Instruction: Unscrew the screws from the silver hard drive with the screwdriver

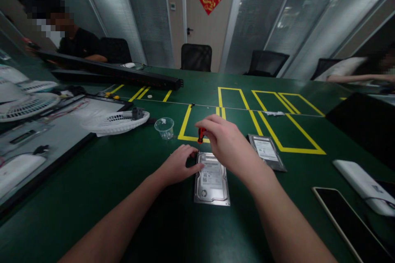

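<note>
A silver hard drive (212, 178) with a white label lies flat on the green table. My right hand (226, 141) is closed on a small red and black screwdriver (201, 134), held upright with its tip down at the drive's far left corner. My left hand (180, 164) rests at the drive's left edge, thumb on the label and fingers bent near the screwdriver tip; whether they pinch anything is too small to tell. A second hard drive (267, 152) lies to the right, beyond my right forearm.
A clear plastic cup (165, 128) stands left of my hands. White fan covers (115, 122) and a large panel (61, 129) fill the left. A phone (348, 222) and white device (365, 185) lie right. People sit across the table at left and right.
</note>
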Tool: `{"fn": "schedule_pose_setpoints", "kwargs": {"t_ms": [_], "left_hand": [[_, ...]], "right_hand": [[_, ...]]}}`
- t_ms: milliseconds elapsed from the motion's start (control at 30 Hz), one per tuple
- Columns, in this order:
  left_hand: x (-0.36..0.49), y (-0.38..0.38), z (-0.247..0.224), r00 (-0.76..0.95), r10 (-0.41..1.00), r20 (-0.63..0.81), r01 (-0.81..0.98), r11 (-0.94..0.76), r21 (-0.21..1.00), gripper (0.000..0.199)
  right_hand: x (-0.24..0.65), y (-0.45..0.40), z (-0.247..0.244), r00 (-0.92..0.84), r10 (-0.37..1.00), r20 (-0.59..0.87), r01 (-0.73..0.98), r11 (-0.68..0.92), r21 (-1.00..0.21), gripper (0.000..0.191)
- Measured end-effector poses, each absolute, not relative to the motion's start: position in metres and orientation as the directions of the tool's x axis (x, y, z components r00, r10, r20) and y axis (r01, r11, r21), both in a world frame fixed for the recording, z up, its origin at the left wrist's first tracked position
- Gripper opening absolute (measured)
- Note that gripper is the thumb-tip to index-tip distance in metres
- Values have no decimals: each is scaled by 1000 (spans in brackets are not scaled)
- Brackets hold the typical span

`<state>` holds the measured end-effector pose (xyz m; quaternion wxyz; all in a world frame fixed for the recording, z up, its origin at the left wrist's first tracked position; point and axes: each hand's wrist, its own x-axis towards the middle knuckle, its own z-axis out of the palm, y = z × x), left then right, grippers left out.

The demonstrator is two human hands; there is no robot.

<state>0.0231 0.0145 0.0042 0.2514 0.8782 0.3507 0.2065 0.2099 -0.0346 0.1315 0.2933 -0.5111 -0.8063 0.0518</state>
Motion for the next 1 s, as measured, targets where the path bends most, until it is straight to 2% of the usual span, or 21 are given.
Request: {"fn": "schedule_pose_setpoints", "kwargs": {"t_ms": [233, 467, 767, 1000], "left_hand": [[23, 15, 3, 667, 719, 195, 517, -635, 574, 33], [23, 15, 3, 671, 720, 178, 518, -627, 582, 33], [23, 15, 3, 669, 721, 182, 516, -626, 584, 33], [23, 16, 1, 672, 714, 198, 513, -641, 571, 33]], "right_hand": [[206, -33, 133, -301, 859, 414, 803, 462, -377, 22], [208, -32, 127, -313, 844, 434, 813, 475, -336, 35], [209, -34, 129, -293, 860, 418, 821, 451, -351, 34], [205, -34, 133, -314, 860, 403, 810, 464, -359, 17]]}}
